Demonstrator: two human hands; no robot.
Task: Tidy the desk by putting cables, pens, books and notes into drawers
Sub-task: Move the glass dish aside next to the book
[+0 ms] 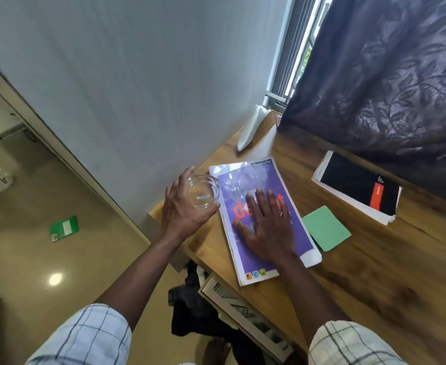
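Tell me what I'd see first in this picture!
The big purple book in the middle of the wooden desk, with the right hand pressing flat on it. Just left of it, the left hand holds a clear glass at the desk's edge.

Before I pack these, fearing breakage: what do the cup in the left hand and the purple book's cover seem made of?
The cup: likely clear glass; see-through, glinting rim. The purple book cover: seemingly glossy coated paper; glare washes its upper part.
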